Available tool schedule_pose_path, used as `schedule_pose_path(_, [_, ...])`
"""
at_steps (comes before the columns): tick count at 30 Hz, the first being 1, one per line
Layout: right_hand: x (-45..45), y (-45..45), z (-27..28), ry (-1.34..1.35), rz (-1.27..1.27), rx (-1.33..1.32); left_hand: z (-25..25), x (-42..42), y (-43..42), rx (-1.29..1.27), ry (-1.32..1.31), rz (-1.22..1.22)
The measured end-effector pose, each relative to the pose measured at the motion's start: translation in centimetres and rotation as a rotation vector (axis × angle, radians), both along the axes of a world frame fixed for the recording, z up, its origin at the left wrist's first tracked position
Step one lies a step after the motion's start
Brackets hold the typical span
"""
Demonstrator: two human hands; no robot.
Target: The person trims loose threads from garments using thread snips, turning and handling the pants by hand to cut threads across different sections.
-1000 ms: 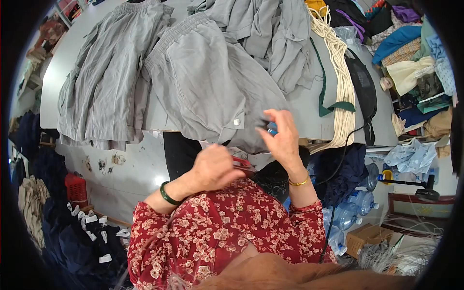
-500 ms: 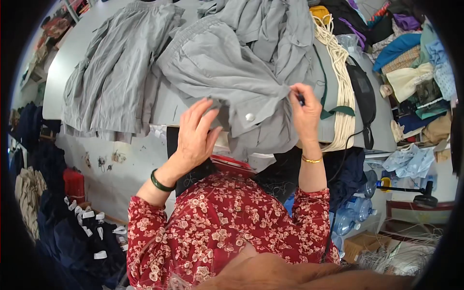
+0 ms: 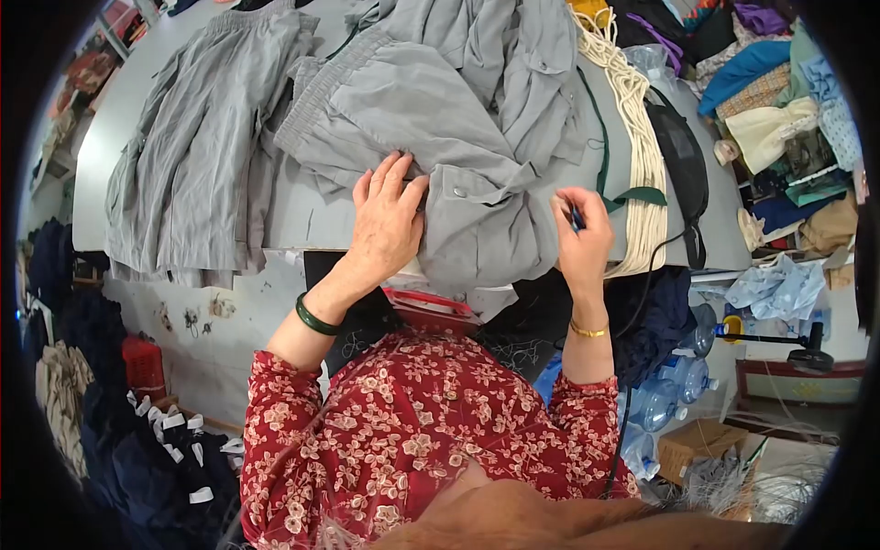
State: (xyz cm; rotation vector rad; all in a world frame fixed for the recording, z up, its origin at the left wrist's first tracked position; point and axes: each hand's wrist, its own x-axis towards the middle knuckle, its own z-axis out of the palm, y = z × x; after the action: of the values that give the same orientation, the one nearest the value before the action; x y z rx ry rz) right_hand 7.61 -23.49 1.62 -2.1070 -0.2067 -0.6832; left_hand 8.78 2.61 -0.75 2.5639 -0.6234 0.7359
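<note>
Grey trousers point(image 3: 431, 101) with a gathered elastic waistband lie across the table in front of me. A flap with a round metal snap button point(image 3: 460, 192) faces up on their near part. My left hand point(image 3: 389, 215) rests on the cloth just left of that flap, fingers stretched out. To the right of the trousers, apart from the cloth, is my right hand point(image 3: 585, 229). Its fingers are closed around a small dark-blue tool point(image 3: 576, 216), mostly hidden, whose kind I cannot make out.
Another grey garment point(image 3: 197, 137) lies to the left on the table point(image 3: 96, 206). At the right run a bundle of cream cord point(image 3: 646, 174), a dark green strap point(image 3: 639, 196) and a black pouch point(image 3: 680, 165). Mixed fabrics point(image 3: 770, 119) are piled beyond.
My right hand has let go of the trousers' cloth and moved slightly down. The flap now lies folded the other way, its button higher up. My left hand has settled onto the cloth.
</note>
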Motion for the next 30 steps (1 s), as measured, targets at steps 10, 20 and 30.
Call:
schedule_pose_path(10, [-1.7, 6.2, 1.2, -0.141, 0.278, -0.255, 1.4, -2.9, -0.3, -0.538, 0.283, -0.130])
schedule_pose_path(20, [1.1, 5.8, 0.9, -0.118, 0.273, -0.193, -0.2, -1.6, -1.5, -0.797, 0.549, -0.169])
schedule_pose_path(30, [4.8, 5.5, 3.7, 0.172, 0.349, 0.015, 0.3, -2.3, -1.4, -0.605, 0.065, -0.032])
